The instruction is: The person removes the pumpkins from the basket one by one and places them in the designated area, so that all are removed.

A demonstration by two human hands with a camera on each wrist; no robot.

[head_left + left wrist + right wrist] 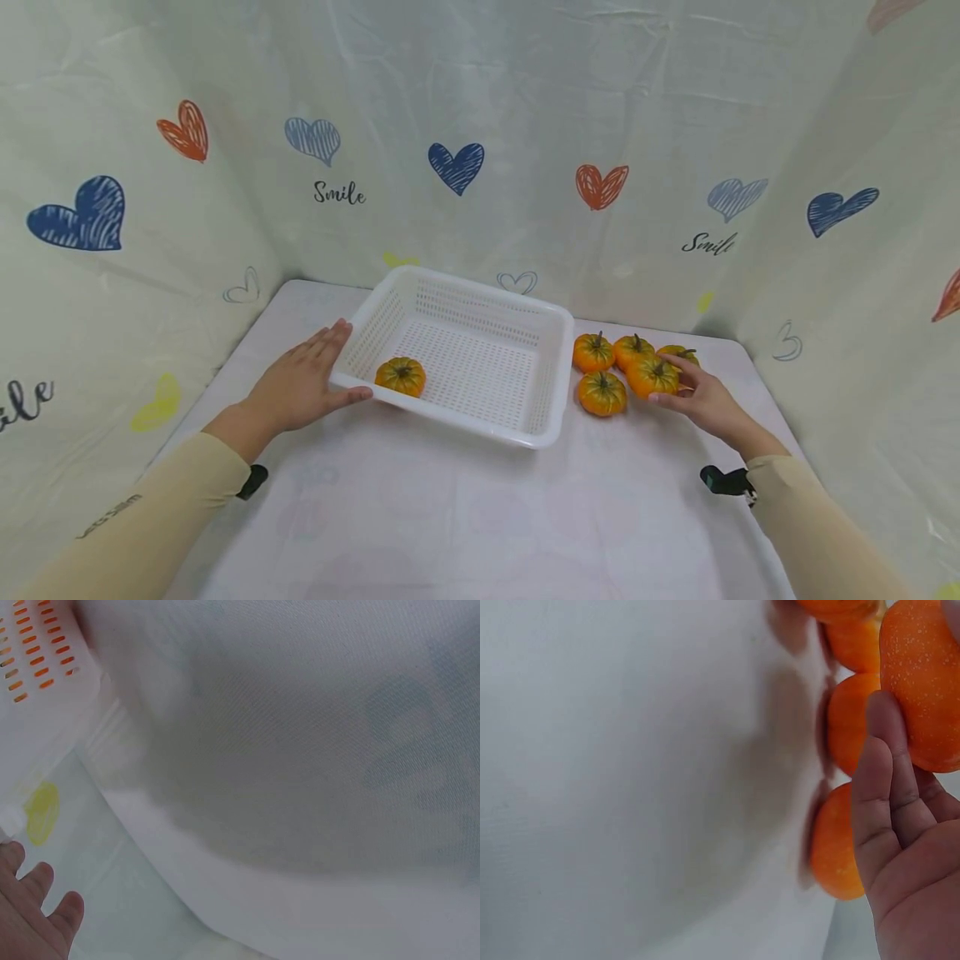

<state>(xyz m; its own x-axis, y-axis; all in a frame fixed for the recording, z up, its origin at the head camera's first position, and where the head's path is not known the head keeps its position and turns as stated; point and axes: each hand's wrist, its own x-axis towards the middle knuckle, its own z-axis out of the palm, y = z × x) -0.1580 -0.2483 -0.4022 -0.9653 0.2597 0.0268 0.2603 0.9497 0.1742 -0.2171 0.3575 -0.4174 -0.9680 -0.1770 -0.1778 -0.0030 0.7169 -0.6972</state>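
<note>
A white perforated plastic basket stands on the table, with one small orange-and-green pumpkin inside at its front left. My left hand lies against the basket's left end, fingers extended and thumb along the front rim. In the left wrist view only some fingertips show near the basket wall. To the right of the basket, my right hand holds a small pumpkin between thumb and fingers. The right wrist view shows this pumpkin raised off the table, its far side cut off.
Several more small pumpkins sit close together right of the basket, among them a front one and a back one. A white cloth covers the table. A curtain printed with hearts hangs behind and along both sides.
</note>
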